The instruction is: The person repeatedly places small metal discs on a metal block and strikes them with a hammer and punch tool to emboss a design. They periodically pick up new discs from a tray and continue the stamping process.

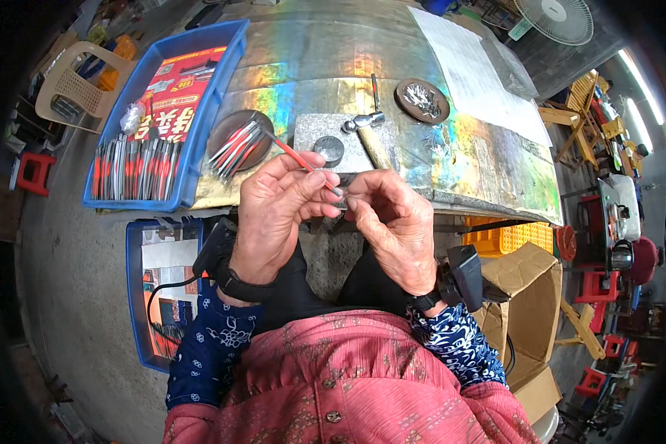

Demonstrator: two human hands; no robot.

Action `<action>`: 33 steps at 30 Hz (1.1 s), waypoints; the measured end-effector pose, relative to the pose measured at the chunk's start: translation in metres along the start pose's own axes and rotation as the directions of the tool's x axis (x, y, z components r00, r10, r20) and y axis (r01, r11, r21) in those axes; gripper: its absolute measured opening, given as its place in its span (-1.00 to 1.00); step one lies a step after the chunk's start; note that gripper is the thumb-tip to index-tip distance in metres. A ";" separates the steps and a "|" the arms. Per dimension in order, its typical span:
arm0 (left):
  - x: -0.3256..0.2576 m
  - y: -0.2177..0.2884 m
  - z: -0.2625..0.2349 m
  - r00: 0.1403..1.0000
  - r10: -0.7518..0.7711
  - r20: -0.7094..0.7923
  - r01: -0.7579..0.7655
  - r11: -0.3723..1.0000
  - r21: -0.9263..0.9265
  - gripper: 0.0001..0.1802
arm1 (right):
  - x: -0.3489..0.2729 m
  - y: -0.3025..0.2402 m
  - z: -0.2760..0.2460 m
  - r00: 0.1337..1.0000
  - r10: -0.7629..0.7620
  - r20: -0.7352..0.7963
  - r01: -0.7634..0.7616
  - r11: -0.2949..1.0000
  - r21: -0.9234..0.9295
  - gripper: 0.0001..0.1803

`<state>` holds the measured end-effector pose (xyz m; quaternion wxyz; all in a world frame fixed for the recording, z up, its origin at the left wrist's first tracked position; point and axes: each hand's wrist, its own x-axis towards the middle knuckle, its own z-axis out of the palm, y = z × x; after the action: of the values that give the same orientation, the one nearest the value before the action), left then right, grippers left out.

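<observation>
In the closed fingers of my left hand (270,214) is a slim red stick (297,157) with dark grey ends, slanting down to the right. My right hand (396,229) is pinched beside the stick's lower end; whatever its fingertips hold is too small to make out. Beyond my hands, a speckled grey block (307,127) bears a round dark metal piece (328,150) and a hammer (370,133) with a wooden handle. Red, black and silver sticks (238,146) lie across a brown dish (229,124) left of the block.
Right of the hammer, a brown dish (444,111) holds small silvery pieces. A blue tray (238,46) with rows of similar sticks stands on the table's left. White paper (470,81) covers the far right. Below are another blue tray (133,296), a yellow crate (514,235) and a cardboard box (533,296).
</observation>
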<state>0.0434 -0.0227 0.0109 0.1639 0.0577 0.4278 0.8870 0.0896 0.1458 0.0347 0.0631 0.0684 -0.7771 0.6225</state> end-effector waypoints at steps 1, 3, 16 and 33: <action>-0.001 0.000 0.000 1.000 -0.005 0.007 0.005 1.000 -0.020 -0.75 | 0.000 0.000 0.000 1.000 -0.026 0.013 0.026 1.000 0.009 -0.86; -0.002 -0.001 0.000 1.000 -0.006 0.005 0.007 0.999 -0.033 -0.75 | -0.001 0.000 0.000 0.999 -0.039 0.007 0.039 0.999 -0.024 -0.87; -0.006 -0.004 0.007 0.996 0.059 -0.067 -0.057 0.998 0.036 -0.76 | -0.001 0.004 0.005 0.993 -0.112 -0.030 0.106 0.983 -0.146 -0.90; -0.008 -0.010 -0.005 0.995 0.058 -0.083 -0.053 0.997 0.060 -0.80 | 0.003 0.007 0.020 0.966 -0.250 -0.060 0.208 0.897 -0.391 -0.89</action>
<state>0.0519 -0.0236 0.0004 0.1194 0.0367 0.4579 0.8802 0.0850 0.1273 0.0238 0.1905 0.1118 -0.8650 0.4505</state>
